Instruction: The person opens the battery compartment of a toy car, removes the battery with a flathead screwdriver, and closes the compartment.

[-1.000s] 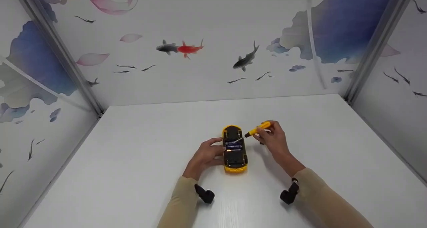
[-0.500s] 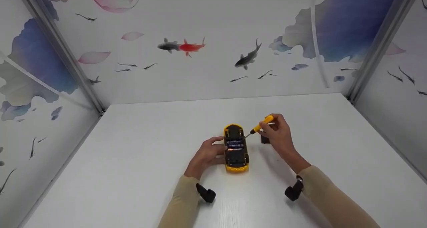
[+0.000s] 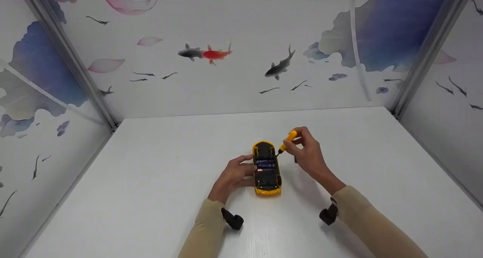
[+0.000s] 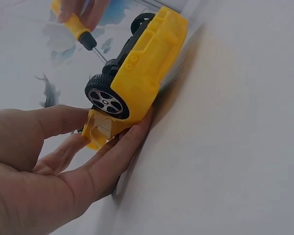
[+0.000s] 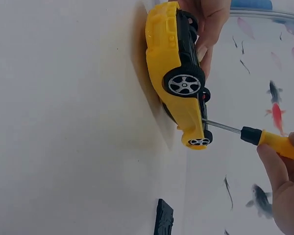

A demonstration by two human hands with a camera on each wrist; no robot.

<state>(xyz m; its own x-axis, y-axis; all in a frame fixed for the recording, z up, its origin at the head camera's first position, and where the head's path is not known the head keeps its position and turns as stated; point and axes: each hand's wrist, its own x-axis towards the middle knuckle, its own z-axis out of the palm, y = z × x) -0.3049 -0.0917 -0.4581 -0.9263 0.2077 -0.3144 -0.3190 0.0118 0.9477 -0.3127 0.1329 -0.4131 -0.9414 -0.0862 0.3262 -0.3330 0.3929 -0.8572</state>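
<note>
A yellow toy car (image 3: 267, 180) lies upside down on the white table, its black underside facing up. In the middle of that underside an uncovered battery compartment shows batteries with dark blue wrappers (image 3: 265, 163). My left hand (image 3: 236, 174) grips the car along its left side. With thumb and fingers, my right hand (image 3: 309, 153) pinches the yellow handle of a screwdriver (image 3: 289, 139). In the right wrist view the metal shaft (image 5: 223, 126) reaches the side edge of the car's underside, between the front and rear wheels.
A small black plastic piece, which looks like a battery cover (image 5: 163, 218), lies on the table right of the car, partly hidden by my right hand in the head view. White walls (image 3: 241, 95) printed with fish and petals enclose the table at the back and sides.
The screwdriver tip has shifted from over the batteries to the compartment's right edge, and the handle stands steeper. My left hand and the car stay nearly still.
</note>
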